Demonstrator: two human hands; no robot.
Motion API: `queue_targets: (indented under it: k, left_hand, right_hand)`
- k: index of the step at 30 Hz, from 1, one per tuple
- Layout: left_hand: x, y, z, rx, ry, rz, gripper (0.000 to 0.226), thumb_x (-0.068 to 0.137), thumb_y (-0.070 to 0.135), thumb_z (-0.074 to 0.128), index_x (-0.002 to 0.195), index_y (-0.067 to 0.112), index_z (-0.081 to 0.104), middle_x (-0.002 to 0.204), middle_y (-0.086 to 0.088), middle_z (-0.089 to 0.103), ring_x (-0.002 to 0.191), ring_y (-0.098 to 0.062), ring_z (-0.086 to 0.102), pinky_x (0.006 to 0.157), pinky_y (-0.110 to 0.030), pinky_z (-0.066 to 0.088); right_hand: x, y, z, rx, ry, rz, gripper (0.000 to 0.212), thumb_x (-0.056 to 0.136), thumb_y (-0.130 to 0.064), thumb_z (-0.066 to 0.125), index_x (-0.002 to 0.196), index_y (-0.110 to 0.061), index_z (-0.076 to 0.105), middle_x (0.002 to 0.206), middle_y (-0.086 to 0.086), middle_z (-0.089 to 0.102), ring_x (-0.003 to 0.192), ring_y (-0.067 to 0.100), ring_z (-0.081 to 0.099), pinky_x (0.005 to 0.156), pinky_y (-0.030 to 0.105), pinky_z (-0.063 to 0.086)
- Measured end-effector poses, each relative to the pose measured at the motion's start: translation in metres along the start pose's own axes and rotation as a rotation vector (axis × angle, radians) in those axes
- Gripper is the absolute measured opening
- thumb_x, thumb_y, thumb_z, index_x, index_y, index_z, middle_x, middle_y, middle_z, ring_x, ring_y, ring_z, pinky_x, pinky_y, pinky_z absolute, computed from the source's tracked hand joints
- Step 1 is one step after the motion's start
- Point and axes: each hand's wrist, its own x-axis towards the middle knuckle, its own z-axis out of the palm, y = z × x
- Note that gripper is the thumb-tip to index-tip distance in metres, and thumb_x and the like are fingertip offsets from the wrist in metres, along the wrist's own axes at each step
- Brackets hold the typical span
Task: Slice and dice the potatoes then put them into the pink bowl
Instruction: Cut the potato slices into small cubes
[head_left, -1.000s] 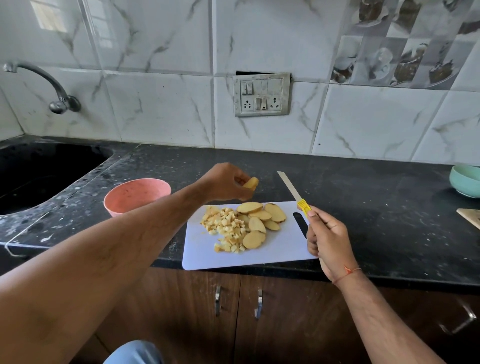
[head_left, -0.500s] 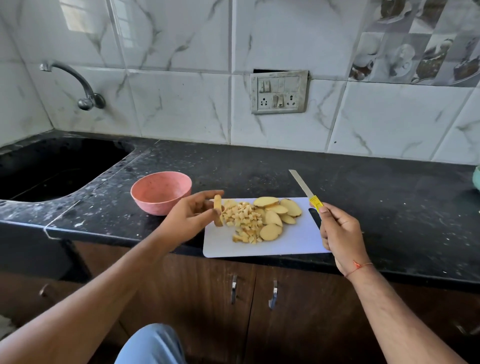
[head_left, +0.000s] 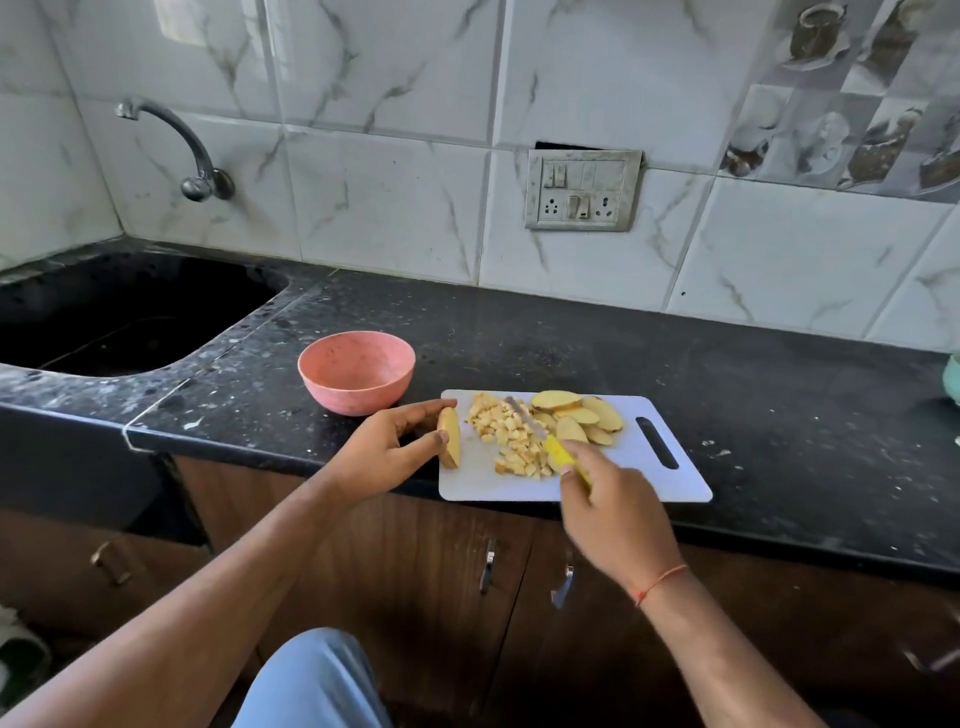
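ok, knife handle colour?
Yellow. The knife handle shows best in the head view, gripped by the right hand over the cutting board.

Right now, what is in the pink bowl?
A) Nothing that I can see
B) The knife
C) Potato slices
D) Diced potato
A: the pink bowl shows only its bare inside, while the diced potato and the potato slices lie on the white cutting board, and the right hand holds the knife over them.
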Motion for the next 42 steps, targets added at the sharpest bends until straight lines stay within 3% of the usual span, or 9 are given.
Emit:
queue_targets:
  k: [4, 9, 14, 16, 22, 27, 34, 38, 42]
  left_hand:
    - [0.001, -0.001, 0.000, 0.019, 0.036, -0.002, 0.046, 0.104, 0.027, 0.063, 0.150, 0.034, 0.059, 0.135, 0.024, 0.069, 0.125, 0.002, 0.065, 0.114, -0.039, 0.052]
    - [0.003, -0.006, -0.001, 0.051, 0.018, 0.010, 0.049, 0.102, 0.029, 0.061, 0.151, 0.031, 0.059, 0.140, 0.021, 0.066, 0.125, 0.002, 0.064, 0.113, -0.037, 0.052]
    - [0.009, -0.007, -0.008, 0.014, -0.092, 0.019, 0.060, 0.094, 0.023, 0.080, 0.150, 0.025, 0.059, 0.125, 0.020, 0.073, 0.116, -0.001, 0.069, 0.107, -0.027, 0.055]
    - [0.011, -0.008, -0.011, 0.035, -0.139, 0.041, 0.068, 0.087, 0.020, 0.088, 0.148, 0.026, 0.059, 0.121, 0.021, 0.073, 0.114, -0.002, 0.070, 0.101, -0.019, 0.054]
    - [0.013, -0.014, -0.009, 0.171, -0.088, 0.092, 0.079, 0.073, 0.045, 0.097, 0.143, 0.030, 0.065, 0.123, 0.019, 0.068, 0.114, 0.003, 0.066, 0.102, -0.025, 0.056]
    - [0.012, -0.015, -0.008, 0.255, -0.087, 0.151, 0.071, 0.068, 0.059, 0.094, 0.132, 0.036, 0.072, 0.129, 0.024, 0.062, 0.122, 0.004, 0.059, 0.103, -0.020, 0.051]
    - [0.015, -0.020, -0.008, 0.216, -0.072, 0.154, 0.079, 0.073, 0.065, 0.088, 0.142, 0.035, 0.064, 0.145, 0.025, 0.058, 0.134, 0.010, 0.051, 0.113, -0.019, 0.044]
    - [0.014, -0.019, -0.002, 0.233, -0.054, 0.201, 0.078, 0.078, 0.057, 0.089, 0.146, 0.032, 0.061, 0.132, 0.029, 0.063, 0.122, 0.016, 0.054, 0.100, -0.005, 0.041]
    - [0.014, -0.022, -0.002, 0.193, -0.043, 0.183, 0.085, 0.072, 0.058, 0.092, 0.147, 0.033, 0.061, 0.125, 0.028, 0.065, 0.121, 0.010, 0.057, 0.100, -0.007, 0.043]
  right_hand:
    - [-0.020, -0.034, 0.010, -0.214, -0.129, -0.127, 0.044, 0.106, -0.039, 0.039, 0.150, -0.035, 0.046, 0.060, -0.011, 0.051, 0.055, 0.010, 0.052, 0.048, 0.025, 0.034]
    - [-0.025, -0.035, 0.009, -0.411, -0.169, -0.125, 0.051, 0.108, -0.041, 0.029, 0.159, -0.036, 0.034, 0.060, -0.010, 0.049, 0.055, 0.010, 0.051, 0.050, 0.029, 0.045]
    - [-0.020, -0.035, 0.004, -0.375, -0.177, -0.063, 0.052, 0.109, -0.041, 0.030, 0.161, -0.037, 0.028, 0.061, -0.010, 0.048, 0.053, 0.009, 0.048, 0.047, 0.023, 0.035]
    - [-0.020, -0.039, 0.005, -0.307, -0.179, -0.041, 0.051, 0.109, -0.040, 0.031, 0.160, -0.036, 0.030, 0.061, -0.011, 0.049, 0.054, 0.009, 0.050, 0.048, 0.021, 0.033]
    - [-0.023, -0.047, 0.010, -0.316, -0.187, -0.044, 0.048, 0.109, -0.040, 0.031, 0.157, -0.036, 0.035, 0.063, -0.012, 0.051, 0.057, 0.009, 0.052, 0.048, 0.020, 0.030]
    - [-0.021, -0.048, 0.009, -0.379, -0.148, -0.039, 0.045, 0.107, -0.044, 0.032, 0.150, -0.038, 0.045, 0.063, -0.010, 0.054, 0.057, 0.010, 0.053, 0.049, 0.024, 0.044]
    - [-0.014, -0.056, 0.011, -0.402, -0.161, 0.022, 0.033, 0.109, -0.043, 0.035, 0.133, -0.032, 0.054, 0.069, -0.010, 0.054, 0.060, 0.010, 0.051, 0.048, 0.023, 0.030]
    - [-0.006, -0.055, 0.011, -0.344, -0.195, 0.131, 0.023, 0.108, -0.036, 0.040, 0.118, -0.024, 0.057, 0.075, -0.010, 0.055, 0.066, 0.010, 0.055, 0.051, 0.022, 0.031]
    - [0.001, -0.049, 0.006, -0.207, -0.278, 0.272, 0.022, 0.108, -0.034, 0.039, 0.110, -0.020, 0.055, 0.080, -0.007, 0.056, 0.074, 0.012, 0.056, 0.054, 0.025, 0.035]
